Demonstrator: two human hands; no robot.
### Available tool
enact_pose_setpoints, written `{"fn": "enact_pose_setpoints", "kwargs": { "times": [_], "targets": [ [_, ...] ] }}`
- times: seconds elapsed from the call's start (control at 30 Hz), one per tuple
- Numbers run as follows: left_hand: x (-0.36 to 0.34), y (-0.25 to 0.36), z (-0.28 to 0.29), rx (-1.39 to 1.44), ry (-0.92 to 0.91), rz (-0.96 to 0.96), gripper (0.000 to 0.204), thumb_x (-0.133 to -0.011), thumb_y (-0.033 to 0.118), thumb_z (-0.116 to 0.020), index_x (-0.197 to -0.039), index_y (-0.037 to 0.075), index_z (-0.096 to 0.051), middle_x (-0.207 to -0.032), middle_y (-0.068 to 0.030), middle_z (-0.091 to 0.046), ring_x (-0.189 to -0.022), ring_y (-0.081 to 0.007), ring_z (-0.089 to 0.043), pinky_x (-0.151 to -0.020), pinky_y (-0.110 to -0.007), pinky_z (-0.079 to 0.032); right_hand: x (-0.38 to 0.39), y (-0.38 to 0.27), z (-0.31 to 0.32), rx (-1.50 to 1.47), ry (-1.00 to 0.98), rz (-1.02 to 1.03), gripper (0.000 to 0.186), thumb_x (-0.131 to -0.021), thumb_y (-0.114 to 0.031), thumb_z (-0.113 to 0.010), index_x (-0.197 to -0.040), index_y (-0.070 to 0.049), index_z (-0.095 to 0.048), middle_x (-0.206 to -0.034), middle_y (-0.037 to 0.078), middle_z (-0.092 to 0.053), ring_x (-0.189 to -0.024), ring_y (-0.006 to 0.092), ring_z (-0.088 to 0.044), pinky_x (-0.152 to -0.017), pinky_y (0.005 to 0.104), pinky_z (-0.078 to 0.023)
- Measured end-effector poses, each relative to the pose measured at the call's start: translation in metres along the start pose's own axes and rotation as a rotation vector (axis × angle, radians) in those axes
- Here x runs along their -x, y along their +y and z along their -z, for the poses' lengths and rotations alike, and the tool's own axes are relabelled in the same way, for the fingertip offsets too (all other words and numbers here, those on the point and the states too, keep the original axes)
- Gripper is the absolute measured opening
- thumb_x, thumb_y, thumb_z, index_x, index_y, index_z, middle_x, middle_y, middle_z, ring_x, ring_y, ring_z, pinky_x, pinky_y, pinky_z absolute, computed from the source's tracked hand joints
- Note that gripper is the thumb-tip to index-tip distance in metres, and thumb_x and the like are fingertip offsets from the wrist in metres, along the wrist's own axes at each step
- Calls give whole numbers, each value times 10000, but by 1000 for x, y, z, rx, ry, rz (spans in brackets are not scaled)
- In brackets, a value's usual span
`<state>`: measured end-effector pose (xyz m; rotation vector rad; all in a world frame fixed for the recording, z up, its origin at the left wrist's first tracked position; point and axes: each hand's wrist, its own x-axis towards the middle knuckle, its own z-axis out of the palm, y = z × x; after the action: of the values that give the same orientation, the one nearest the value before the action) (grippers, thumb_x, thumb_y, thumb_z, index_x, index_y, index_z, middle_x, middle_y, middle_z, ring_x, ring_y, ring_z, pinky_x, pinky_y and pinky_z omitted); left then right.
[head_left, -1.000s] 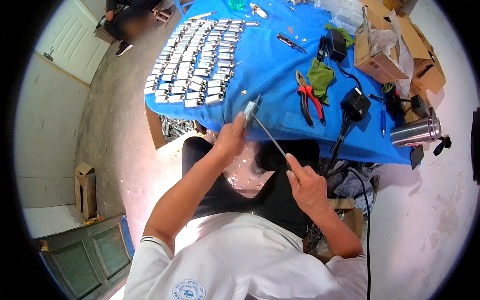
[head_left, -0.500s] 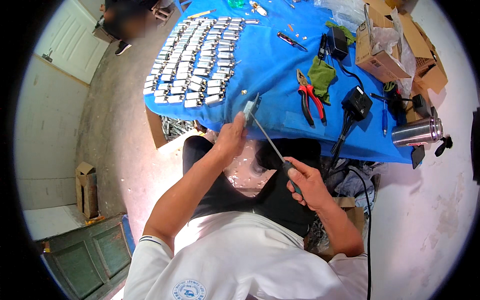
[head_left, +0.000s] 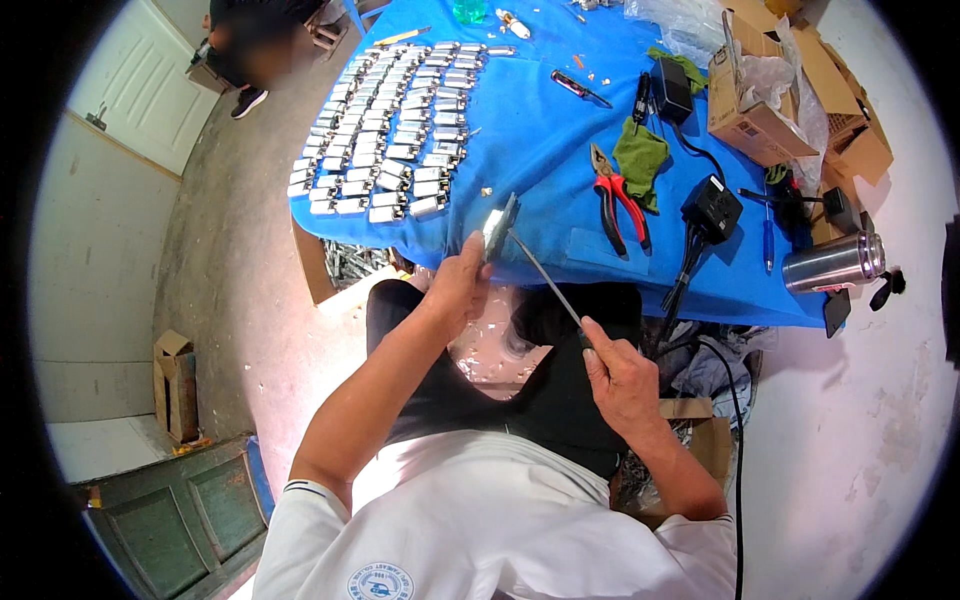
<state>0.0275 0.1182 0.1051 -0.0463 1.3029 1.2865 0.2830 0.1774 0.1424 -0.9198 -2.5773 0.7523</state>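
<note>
My left hand [head_left: 460, 287] is closed on a small silver metal part [head_left: 493, 228] with a dark, narrow side, holding it up near the table's front edge. In my right hand [head_left: 623, 382] is a screwdriver [head_left: 550, 282], its long thin shaft slanting up to the left. The shaft's tip is at the right side of the metal part; whether it touches cannot be made out. My right fingers wrap round the handle and mostly hide it. Several rows of similar silver metal parts [head_left: 371, 131] lie on the blue cloth [head_left: 530, 135], left of my hands.
Red-handled pliers [head_left: 622, 205], a green cloth [head_left: 640, 160], a black-and-red pen-like tool [head_left: 580, 88], a black power box [head_left: 712, 208] and a steel flask [head_left: 835, 263] lie on the right. Cardboard boxes [head_left: 752, 120] stand behind. A black cable [head_left: 738, 420] hangs beside my right arm.
My right hand has shifted slightly right and down, and more of its back shows. The metal part has turned a little in my left hand, its bright face now catching the light.
</note>
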Motion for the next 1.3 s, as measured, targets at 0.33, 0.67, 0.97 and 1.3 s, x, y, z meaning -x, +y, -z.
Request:
{"fn": "enact_pose_setpoints", "kwargs": {
  "times": [0.33,0.67,0.97,1.3],
  "targets": [
    [-1,-1,0,-61,35,-56,536,-890,630,-494,-674,148,-405,-509,72,-261,-382,-66,-192,-375,-240,-133,-8,-8,5,-109,-45,11,384,-864,-110,-629,-1246,-111,-605,-753,130,-597,-638,298,-595,-569,380,-475],
    [-7,-8,-7,-146,151,-183,553,-895,626,-487,-653,135,-412,-506,61,-288,-381,-70,-217,-378,-244,-147,-8,-11,-1,97,-1,59,446,-851,-107,-642,-1289,-157,-575,-826,121,-587,-659,315,-596,-567,392,-485],
    [-10,-10,-6,-243,188,-236,564,-909,630,-454,-640,136,-410,-507,50,-294,-387,-74,-233,-376,-248,-158,-15,-8,0,14,-88,-15,424,-892,-151,-604,-1312,-161,-551,-735,139,-567,-653,322,-586,-576,397,-479],
    [-8,-10,-9,-206,177,-235,572,-901,649,-447,-636,143,-411,-513,55,-303,-395,-69,-233,-380,-246,-157,-18,0,-3,-612,-228,-301,370,-963,-240,-551,-1307,-105,-549,-687,30,-535,-618,102,-514,-551,296,-447]
  ]
}}
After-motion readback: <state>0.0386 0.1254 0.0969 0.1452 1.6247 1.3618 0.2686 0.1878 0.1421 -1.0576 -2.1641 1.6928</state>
